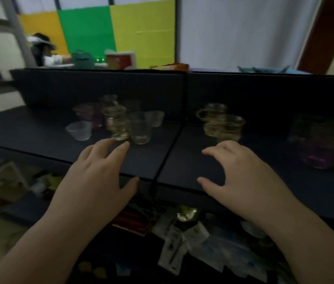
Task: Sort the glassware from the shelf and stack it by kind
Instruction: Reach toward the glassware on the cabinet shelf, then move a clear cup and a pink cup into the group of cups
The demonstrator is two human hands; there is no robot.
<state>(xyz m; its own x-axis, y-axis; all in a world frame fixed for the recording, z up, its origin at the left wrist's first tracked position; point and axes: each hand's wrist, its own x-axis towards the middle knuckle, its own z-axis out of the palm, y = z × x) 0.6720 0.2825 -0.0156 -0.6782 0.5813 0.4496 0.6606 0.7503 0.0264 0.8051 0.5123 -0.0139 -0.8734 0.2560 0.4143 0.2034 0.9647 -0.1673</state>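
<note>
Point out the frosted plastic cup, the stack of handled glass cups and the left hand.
frosted plastic cup (79,131): head view, on its side wall.
stack of handled glass cups (222,126): head view, on the front cup's bowl.
left hand (98,177): head view, back of hand.

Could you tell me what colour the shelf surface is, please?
The shelf is dark navy, nearly black; head view.

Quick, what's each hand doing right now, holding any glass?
Left hand: open, empty, fingertips near a clear tumbler.
Right hand: open, empty, just before the handled cups.
</note>
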